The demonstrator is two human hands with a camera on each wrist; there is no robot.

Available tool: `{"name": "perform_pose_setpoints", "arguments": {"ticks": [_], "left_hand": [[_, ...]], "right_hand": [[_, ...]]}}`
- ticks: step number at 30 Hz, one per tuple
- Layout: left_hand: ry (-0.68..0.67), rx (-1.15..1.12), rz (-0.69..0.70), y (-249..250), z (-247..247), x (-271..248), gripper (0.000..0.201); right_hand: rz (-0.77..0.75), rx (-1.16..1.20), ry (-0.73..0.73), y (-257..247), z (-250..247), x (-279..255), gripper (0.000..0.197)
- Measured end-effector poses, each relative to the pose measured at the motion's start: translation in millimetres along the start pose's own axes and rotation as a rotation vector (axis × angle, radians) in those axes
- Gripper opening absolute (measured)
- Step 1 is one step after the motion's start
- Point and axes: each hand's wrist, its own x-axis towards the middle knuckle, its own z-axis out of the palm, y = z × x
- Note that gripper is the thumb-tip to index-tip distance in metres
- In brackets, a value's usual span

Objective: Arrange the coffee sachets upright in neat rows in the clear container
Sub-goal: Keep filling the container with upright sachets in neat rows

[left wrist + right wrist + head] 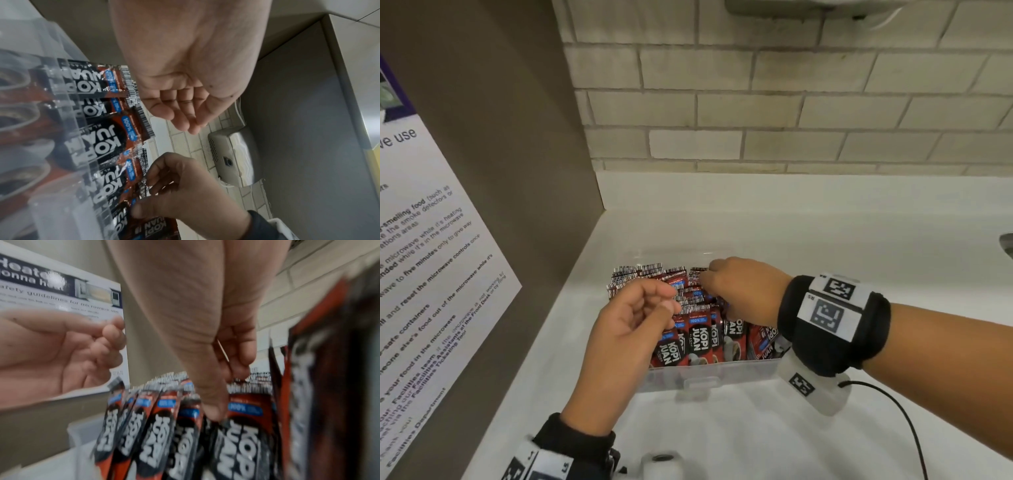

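1. Head view. Clear container [726, 375] on the white surface [756, 442], packed with coffee sachets [697, 337] standing upright; those that can be read say "KOPI JUAN" and "100%". The right hand [743, 291] reaches in among the sachet tops, its fingertips hidden; its grip cannot be told here. The left hand [630, 329] hovers over the container's left end with loosely curled fingers, holding nothing. A poster [431, 240] on the left panel is cut off; "five minutes" and "microwave" are legible.

2. Left wrist view. Left hand [185, 91] relaxed and empty. The right hand [180, 191] has its fingers curled at the sachets' [115, 141] barcode edges; whether it pinches one cannot be made out. Container wall [41, 113] blurred.

3. Right wrist view. Blurred. Right thumb [213, 410] pressed between upright sachets [156, 426]. Poster [61, 293] reads "guidelines for microwave use".
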Motion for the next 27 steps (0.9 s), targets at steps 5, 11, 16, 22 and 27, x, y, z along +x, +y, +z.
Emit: {"name": "perform_pose_setpoints", "arguments": {"ticks": [5,11,16,22,27], "left_hand": [[-0.013,0.001,-0.019,2,4,1,0.025],[-0.126,0.136,-0.121,2,24,3,0.032],[-0.351,0.31,-0.2,1,61,2,0.05],[-0.384,0.303,-0.249,-8,93,9,0.074],[-0.363,0.131,-0.384,-18,99,10,0.088]], "right_hand": [[0.121,0.225,0.199,16,-23,-22,0.033],[0.464,0.787,0.367,56,-19,-69,0.041],[0.514,1.148,0.088,53,9,-82,0.077],[0.516,1.138,0.068,40,20,-69,0.095],[0.523,0.829,0.159,27,23,-48,0.074]]}}
